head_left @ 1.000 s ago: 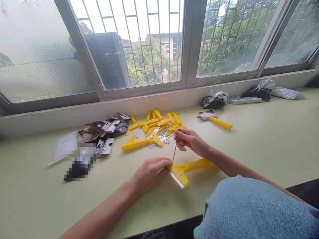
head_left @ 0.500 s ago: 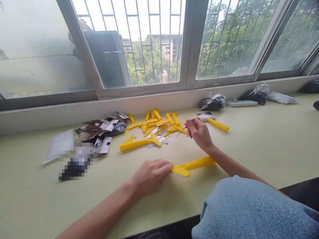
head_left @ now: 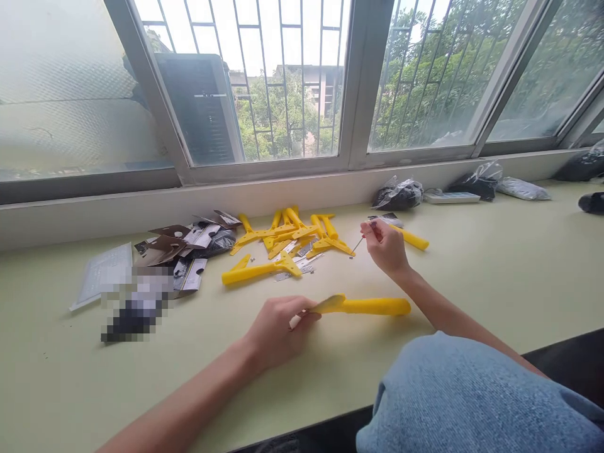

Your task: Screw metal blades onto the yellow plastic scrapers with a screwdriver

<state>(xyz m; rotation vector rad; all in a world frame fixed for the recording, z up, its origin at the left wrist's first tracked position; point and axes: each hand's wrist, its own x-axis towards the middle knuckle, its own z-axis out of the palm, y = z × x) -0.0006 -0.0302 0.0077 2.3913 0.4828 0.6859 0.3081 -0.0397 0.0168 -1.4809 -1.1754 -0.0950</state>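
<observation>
We find the left hand (head_left: 278,327) closed on the head end of a yellow scraper (head_left: 363,306), fingers curled over the wide part so that the blade edge is mostly hidden. The scraper's handle runs out to the right of that hand, roughly level and close above the pale green counter (head_left: 495,270); we cannot tell whether the handle touches the surface.

We note the right hand (head_left: 385,246) farther back, well apart from the held scraper and behind its handle. Its fingertips pinch a thin screwdriver (head_left: 362,240) at the handle end, and the slim shaft points left and slightly down toward a heap of yellow scrapers (head_left: 292,236). The shaft tip sits near the closest piece of the heap; contact cannot be made out.

A single yellow scraper part (head_left: 257,271) lies alone in front of the heap, between it and the left hand. Another yellow handle (head_left: 413,239) lies just behind the right hand. To the left we record a scatter of dark packaging cards (head_left: 189,242) and a clear ribbed packet (head_left: 101,274). Along the window ledge at the right stand several plastic bags (head_left: 399,194).
</observation>
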